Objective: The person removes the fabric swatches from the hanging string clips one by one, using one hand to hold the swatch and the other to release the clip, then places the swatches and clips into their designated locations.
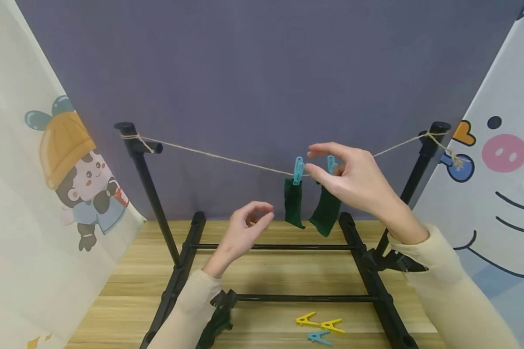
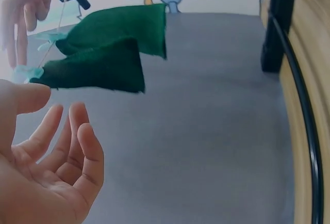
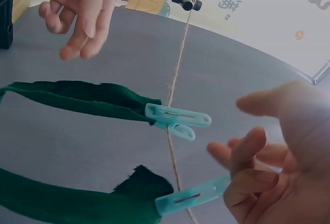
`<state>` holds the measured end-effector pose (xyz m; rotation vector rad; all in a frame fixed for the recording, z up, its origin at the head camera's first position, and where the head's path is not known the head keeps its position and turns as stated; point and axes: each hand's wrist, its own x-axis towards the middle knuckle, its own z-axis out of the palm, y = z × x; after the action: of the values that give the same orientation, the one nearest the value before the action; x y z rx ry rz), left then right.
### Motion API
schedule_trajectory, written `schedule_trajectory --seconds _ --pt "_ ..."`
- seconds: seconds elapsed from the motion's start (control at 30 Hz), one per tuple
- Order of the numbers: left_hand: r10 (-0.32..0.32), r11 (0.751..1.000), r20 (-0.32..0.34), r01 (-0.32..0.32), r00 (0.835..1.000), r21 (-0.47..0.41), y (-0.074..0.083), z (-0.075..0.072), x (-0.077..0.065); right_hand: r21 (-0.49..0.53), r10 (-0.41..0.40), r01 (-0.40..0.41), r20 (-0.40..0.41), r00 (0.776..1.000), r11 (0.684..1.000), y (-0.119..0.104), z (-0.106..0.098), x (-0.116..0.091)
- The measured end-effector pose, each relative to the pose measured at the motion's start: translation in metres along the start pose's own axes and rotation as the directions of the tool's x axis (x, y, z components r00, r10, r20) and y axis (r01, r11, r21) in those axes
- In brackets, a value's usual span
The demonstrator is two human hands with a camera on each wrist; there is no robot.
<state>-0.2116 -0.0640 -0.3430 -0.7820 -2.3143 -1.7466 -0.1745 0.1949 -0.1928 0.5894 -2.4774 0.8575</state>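
Two dark green cloth pieces, a left one and a right one, hang from a sagging twine line. A light blue clothespin clips the left piece, and a second blue clothespin clips the right one. My right hand is at the pegs, thumb and forefinger spread apart with nothing between them; its lower fingers overlap the second peg's end in the right wrist view. Lower and to the left, my left hand hovers with loosely bent fingers and holds nothing, beside the left cloth.
Black posts, left and right, carry the twine above a black pipe frame on the wooden table. In front lie two yellow clothespins and a blue clothespin. Another dark green cloth lies by my left sleeve.
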Motion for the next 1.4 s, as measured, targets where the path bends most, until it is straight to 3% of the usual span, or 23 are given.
schedule_trajectory --seconds 0.3,0.5,0.67,0.83,0.97,1.17,1.4 --pt "0.004 0.988 0.031 0.001 1.0 -0.155 0.012 0.015 0.025 0.011 0.072 -0.076 0.183 0.98 0.997 -0.003 -0.001 0.023" --pt "0.025 0.986 0.018 -0.022 1.0 -0.164 0.022 0.022 0.036 -0.005 0.042 -0.042 0.204 0.978 0.999 -0.003 -0.001 0.025" --pt "0.049 0.987 -0.036 -0.054 0.998 -0.153 0.028 0.026 0.041 -0.045 0.025 -0.015 0.23 0.973 0.999 -0.004 -0.002 0.023" --pt "0.046 0.988 -0.08 -0.057 0.996 -0.14 0.029 0.029 0.044 -0.103 0.005 0.015 0.192 0.981 0.995 -0.001 -0.001 0.02" --pt "0.035 0.988 -0.124 -0.053 0.992 -0.144 0.03 0.032 0.048 -0.115 -0.061 0.078 0.146 0.987 0.99 0.001 -0.001 0.021" --pt "0.03 0.992 -0.117 -0.044 0.993 -0.119 0.031 0.036 0.05 -0.105 -0.106 0.116 0.091 0.99 0.988 0.004 0.0 0.018" --pt "0.05 0.988 -0.158 -0.071 0.986 -0.134 0.03 0.036 0.051 -0.112 -0.145 0.147 0.026 0.989 0.983 0.008 0.003 0.015"
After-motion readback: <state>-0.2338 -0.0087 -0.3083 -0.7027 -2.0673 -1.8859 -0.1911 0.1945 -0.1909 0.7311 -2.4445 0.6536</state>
